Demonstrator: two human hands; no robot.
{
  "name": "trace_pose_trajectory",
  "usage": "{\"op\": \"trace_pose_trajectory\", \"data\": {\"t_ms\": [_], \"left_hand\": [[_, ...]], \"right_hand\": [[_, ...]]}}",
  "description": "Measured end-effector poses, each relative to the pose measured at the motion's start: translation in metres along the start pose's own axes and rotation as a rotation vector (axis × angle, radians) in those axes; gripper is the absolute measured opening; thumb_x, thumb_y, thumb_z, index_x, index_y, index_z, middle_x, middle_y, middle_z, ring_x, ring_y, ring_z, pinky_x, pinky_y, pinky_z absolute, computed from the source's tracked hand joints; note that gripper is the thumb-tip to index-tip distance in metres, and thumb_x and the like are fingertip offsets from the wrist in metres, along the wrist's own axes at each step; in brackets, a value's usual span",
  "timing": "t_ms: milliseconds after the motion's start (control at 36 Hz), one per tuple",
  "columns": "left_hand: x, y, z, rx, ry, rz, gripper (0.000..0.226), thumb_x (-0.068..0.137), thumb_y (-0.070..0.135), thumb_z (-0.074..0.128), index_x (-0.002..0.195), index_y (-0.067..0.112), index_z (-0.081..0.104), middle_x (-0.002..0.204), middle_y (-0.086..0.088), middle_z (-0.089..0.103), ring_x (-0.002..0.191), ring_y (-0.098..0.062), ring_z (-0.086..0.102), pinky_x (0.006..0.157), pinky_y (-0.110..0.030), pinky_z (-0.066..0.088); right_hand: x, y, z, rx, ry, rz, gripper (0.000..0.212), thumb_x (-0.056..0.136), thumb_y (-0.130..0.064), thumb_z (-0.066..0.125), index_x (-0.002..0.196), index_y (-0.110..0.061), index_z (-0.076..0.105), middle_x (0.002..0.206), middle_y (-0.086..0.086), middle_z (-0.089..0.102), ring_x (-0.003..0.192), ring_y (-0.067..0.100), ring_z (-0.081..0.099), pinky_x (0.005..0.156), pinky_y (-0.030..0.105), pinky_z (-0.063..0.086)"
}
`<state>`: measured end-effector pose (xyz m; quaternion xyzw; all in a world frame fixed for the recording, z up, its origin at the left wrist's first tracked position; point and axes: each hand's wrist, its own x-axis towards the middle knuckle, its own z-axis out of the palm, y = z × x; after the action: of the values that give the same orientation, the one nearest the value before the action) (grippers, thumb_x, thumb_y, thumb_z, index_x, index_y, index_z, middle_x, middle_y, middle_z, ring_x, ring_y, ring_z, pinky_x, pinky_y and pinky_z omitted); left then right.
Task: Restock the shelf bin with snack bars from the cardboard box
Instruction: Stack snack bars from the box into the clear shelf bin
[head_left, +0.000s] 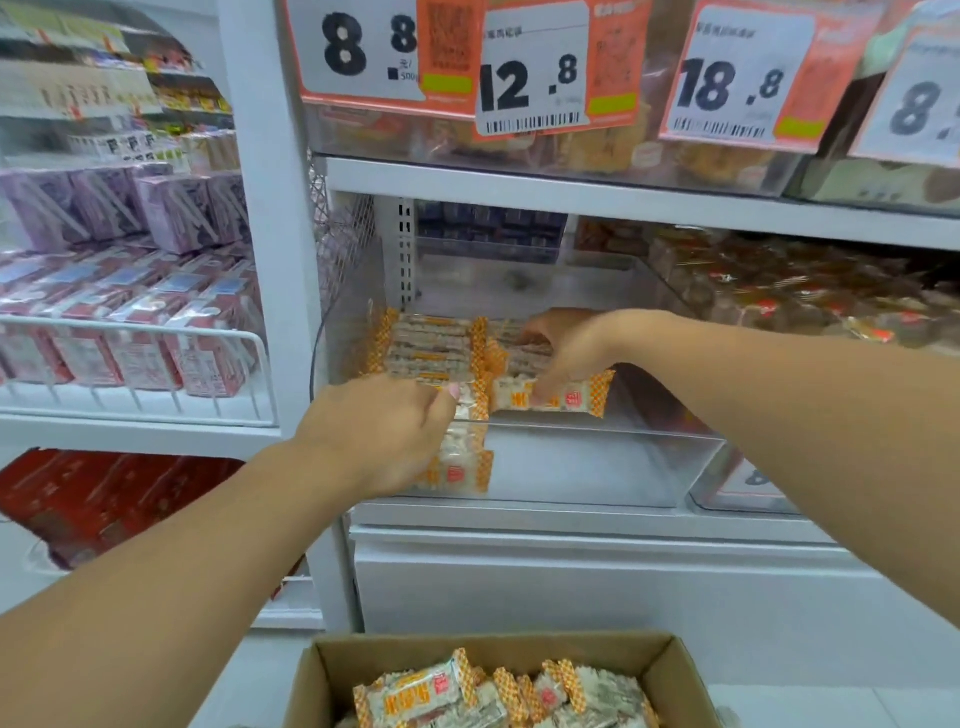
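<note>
Snack bars are gripped by the left hand at the front wall of the clear shelf bin, w/ another bar pinched by the right hand inside, cardboard box below.

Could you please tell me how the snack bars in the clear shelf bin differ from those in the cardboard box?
The snack bars in the bin lie in neat rows; those in the cardboard box, the loose bars, are jumbled at mixed angles. The bin's bars are being handled by the left hand and right hand; the box's lie untouched. Both show the same orange-checked wrapper ends.
</note>
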<state>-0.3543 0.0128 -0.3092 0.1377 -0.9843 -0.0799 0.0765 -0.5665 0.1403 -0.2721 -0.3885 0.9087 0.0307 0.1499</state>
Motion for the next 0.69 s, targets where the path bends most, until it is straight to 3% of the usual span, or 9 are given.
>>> {"op": "trace_pose_trajectory", "data": {"t_ms": [139, 222, 306, 361, 444, 528, 694], "left_hand": [[0.005, -0.003, 0.004, -0.031, 0.044, 0.032, 0.057, 0.105, 0.052, 0.016, 0.064, 0.021, 0.039, 0.066, 0.006, 0.043, 0.075, -0.028, 0.048, 0.073, -0.037, 0.044], [0.004, -0.004, 0.005, -0.053, 0.047, 0.051, 0.057, 0.105, 0.052, 0.015, 0.065, 0.021, 0.04, 0.067, 0.006, 0.044, 0.075, -0.028, 0.048, 0.071, -0.037, 0.041], [0.003, -0.005, 0.006, -0.057, 0.061, 0.065, 0.057, 0.105, 0.053, 0.015, 0.065, 0.021, 0.041, 0.068, 0.006, 0.045, 0.076, -0.028, 0.05, 0.07, -0.037, 0.04], [0.002, -0.005, 0.006, -0.056, 0.069, 0.068, 0.057, 0.105, 0.053, 0.014, 0.065, 0.022, 0.041, 0.068, 0.006, 0.046, 0.074, -0.026, 0.049, 0.069, -0.036, 0.039], [0.001, -0.004, 0.006, -0.052, 0.079, 0.065, 0.059, 0.104, 0.054, 0.014, 0.066, 0.021, 0.044, 0.068, 0.005, 0.049, 0.072, -0.024, 0.05, 0.069, -0.036, 0.039], [0.0, -0.004, 0.006, -0.047, 0.084, 0.068, 0.06, 0.104, 0.054, 0.013, 0.065, 0.02, 0.044, 0.068, 0.004, 0.05, 0.07, -0.024, 0.05, 0.069, -0.036, 0.039], [0.001, -0.004, 0.007, -0.02, 0.096, 0.064, 0.06, 0.104, 0.054, 0.013, 0.065, 0.02, 0.044, 0.069, 0.004, 0.051, 0.072, -0.025, 0.052, 0.068, -0.036, 0.039]], "right_hand": [[0.022, -0.003, 0.013, -0.241, 0.138, -0.035, 0.102, 0.073, -0.054, 0.083, 0.157, -0.032, 0.029, 0.158, 0.008, 0.025, 0.143, 0.036, 0.023, 0.113, 0.042, 0.034], [0.027, -0.002, 0.022, -0.243, 0.05, 0.004, 0.104, 0.083, -0.052, 0.075, 0.161, -0.029, 0.01, 0.168, 0.006, 0.005, 0.153, 0.036, 0.005, 0.123, 0.045, 0.019], [0.027, -0.002, 0.029, -0.268, -0.016, 0.065, 0.104, 0.089, -0.053, 0.063, 0.16, -0.034, -0.01, 0.169, -0.003, -0.013, 0.155, 0.03, -0.009, 0.121, 0.06, 0.008], [0.027, -0.002, 0.03, -0.245, -0.049, 0.075, 0.1, 0.09, -0.051, 0.058, 0.157, -0.041, -0.016, 0.167, -0.005, -0.02, 0.155, 0.027, -0.01, 0.119, 0.063, 0.007], [0.025, -0.002, 0.033, -0.153, -0.122, 0.02, 0.1, 0.092, -0.043, 0.059, 0.153, -0.047, -0.02, 0.167, -0.001, -0.021, 0.156, 0.028, -0.002, 0.123, 0.052, 0.016], [0.023, 0.001, 0.036, -0.151, -0.132, 0.02, 0.098, 0.096, -0.04, 0.057, 0.151, -0.05, -0.023, 0.166, 0.001, -0.023, 0.155, 0.033, -0.009, 0.124, 0.052, 0.009], [0.022, 0.015, 0.016, -0.147, -0.017, -0.103, 0.114, 0.081, -0.057, 0.076, 0.157, -0.047, -0.007, 0.169, -0.004, -0.01, 0.155, 0.027, -0.004, 0.124, 0.048, 0.009]]}}
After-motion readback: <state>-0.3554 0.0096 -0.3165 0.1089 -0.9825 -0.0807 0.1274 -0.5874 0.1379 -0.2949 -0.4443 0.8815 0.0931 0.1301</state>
